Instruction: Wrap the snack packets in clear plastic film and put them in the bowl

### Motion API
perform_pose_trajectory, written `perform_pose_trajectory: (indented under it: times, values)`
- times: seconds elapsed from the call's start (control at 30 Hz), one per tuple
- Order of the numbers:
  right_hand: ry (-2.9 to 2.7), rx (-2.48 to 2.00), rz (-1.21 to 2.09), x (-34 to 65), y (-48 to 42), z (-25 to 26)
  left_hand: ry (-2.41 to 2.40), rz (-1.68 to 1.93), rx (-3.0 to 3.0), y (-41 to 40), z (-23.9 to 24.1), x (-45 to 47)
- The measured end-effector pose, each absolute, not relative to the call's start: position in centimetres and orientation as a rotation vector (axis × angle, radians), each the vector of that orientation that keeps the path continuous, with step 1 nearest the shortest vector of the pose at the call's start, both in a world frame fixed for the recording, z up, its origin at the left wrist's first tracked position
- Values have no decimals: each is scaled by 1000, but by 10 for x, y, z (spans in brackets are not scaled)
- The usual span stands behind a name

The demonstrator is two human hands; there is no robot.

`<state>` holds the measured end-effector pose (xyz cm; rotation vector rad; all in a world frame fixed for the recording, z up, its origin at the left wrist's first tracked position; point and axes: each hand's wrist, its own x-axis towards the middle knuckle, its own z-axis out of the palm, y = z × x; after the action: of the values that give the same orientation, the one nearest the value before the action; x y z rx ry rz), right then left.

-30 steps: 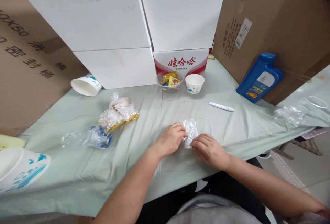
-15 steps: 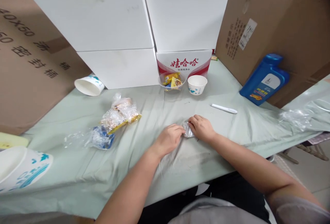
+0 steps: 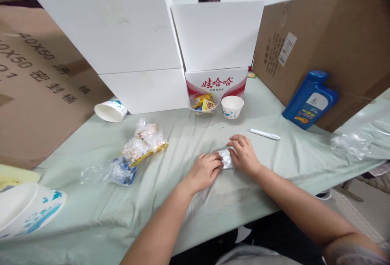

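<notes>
A wrapped packet [image 3: 226,159] lies near the front edge of the table [image 3: 100,220]. The left hand [image 3: 206,170], fingers together, covers one end; the right hand [image 3: 245,156], fingers bent, touches the other. Whether either pinches it, I cannot tell.

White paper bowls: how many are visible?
3: tipped bowl by the left carton; upright bowl beside the clear bowl; nearest bowl at left edge. Others may be hidden.

The table [image 3: 100,216] is brightly, softly lit; glints are thrown by the clear wrap [image 3: 226,159]; the cup [image 3: 45,212] at eight o'clock is stretched by lens distortion.
</notes>
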<state>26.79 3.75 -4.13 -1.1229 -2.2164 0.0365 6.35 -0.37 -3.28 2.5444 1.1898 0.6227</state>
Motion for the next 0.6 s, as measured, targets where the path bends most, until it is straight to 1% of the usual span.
perform_pose_trajectory:
  times: [0.1,0.2,0.4,0.5,0.6]
  values:
    - [-2441,-790,200,269,24,-44,1183,634,2539,-4,-31,62]
    - [-2498,-803,248,270,12,-50,1193,632,2520,-4,-32,60]
    - [-2519,-771,165,275,12,-54,1240,571,2494,-4,-29,51]
    - [-2456,-787,82,279,40,-31,1392,581,2466,-2,-26,45]
    - [-2243,-987,-127,281,91,13,1410,605,2478,-1,-24,44]
